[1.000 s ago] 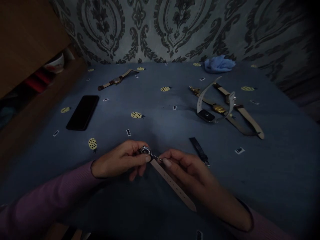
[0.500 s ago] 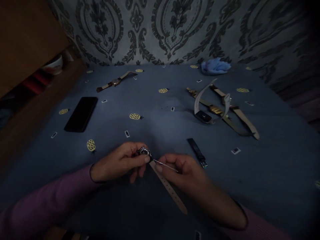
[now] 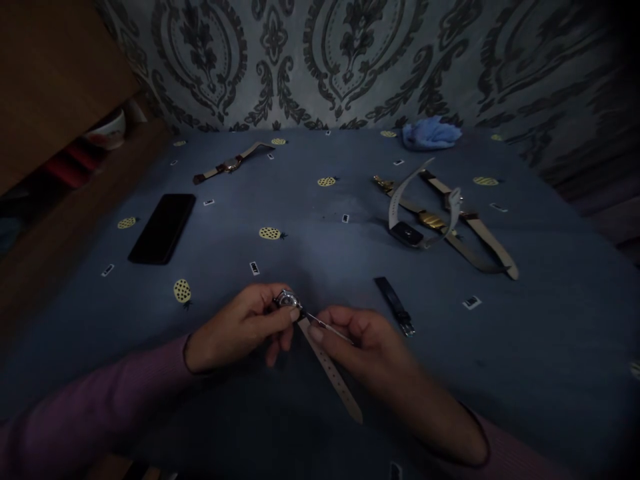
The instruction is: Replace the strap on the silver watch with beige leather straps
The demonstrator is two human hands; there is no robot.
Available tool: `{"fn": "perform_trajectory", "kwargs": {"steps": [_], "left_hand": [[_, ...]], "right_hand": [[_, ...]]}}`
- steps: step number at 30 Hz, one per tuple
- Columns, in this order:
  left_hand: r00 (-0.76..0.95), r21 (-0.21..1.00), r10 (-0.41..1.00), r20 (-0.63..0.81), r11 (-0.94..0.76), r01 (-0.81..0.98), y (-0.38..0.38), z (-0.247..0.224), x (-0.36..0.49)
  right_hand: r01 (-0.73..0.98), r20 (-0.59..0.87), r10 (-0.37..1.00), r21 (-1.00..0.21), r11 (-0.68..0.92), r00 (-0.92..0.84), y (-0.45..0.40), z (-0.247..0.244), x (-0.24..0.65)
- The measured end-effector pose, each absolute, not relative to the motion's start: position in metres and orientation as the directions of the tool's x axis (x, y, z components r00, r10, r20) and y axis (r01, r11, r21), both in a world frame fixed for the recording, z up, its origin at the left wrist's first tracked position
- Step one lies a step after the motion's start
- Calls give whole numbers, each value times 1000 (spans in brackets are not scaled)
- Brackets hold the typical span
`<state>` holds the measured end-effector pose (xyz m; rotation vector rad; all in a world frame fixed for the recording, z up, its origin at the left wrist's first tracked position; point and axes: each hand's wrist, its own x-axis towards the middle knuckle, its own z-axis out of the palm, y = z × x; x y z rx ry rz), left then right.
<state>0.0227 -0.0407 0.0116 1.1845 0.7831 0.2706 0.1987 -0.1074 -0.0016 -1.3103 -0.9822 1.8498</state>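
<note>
My left hand (image 3: 250, 323) grips a wristwatch (image 3: 289, 299) by its round metal case, thumb on the near edge. From the case a pale strap with holes (image 3: 333, 373) hangs down toward me. My right hand (image 3: 367, 340) is closed around a thin metal tool (image 3: 327, 327), perhaps tweezers; its tip meets the case where the strap joins. The exact contact is too dark and small to make out. To the right of my right hand lies a separate dark strap piece with a buckle (image 3: 395, 307).
Several watches lie at the right, among them a smartwatch (image 3: 407, 233) and a gold watch (image 3: 433, 221). Another watch (image 3: 231, 164) is at the back left, above a black phone (image 3: 163, 229). A blue cloth (image 3: 431, 133) sits by the wall on the patterned tablecloth (image 3: 300, 200).
The watch in my left hand has shifted slightly up and left, and its strap end has swung left. The tool in my right hand has stayed at the strap joint.
</note>
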Motion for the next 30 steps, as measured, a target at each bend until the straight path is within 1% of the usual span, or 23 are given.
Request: {"fn": "perform_trajectory", "kwargs": {"steps": [4,6,9,13,16,19,22,25,27,30], "left_hand": [[709,901,578,-404,387,198,-41,10,22],[707,902,582,-401,384,196,-41,10,22],[704,910,594,-389,366,194,-40,10,22],[703,908,592,-394,368,199,-39,9,22],[705,907,592,-390,379,183,-40,8,22],[703,912,601,-381,371,177,-40,9,22],[700,911,602,-384,368,185,-41,10,22],[704,913,602,-378,367,177,-42,10,22],[705,915,604,-373,364,172,-42,10,22],[701,913,606,-376,371,168,-41,9,22]], "right_hand": [[-112,-468,833,-849,-516,-295,-107,1,198],[-102,-473,838,-852,-514,-273,-108,3,199],[-84,-457,858,-870,-486,-233,-111,6,201],[-67,-413,883,-897,-436,-223,-114,8,202],[16,-351,910,-934,-356,-220,-115,7,201],[143,-265,946,-960,-241,-188,-114,6,199],[207,-188,972,-966,-157,-143,-112,3,198],[209,-139,984,-971,-112,-116,-111,2,197],[171,-154,982,-976,-134,-109,-110,1,197],[81,-213,969,-976,-204,-124,-110,0,196]]}}
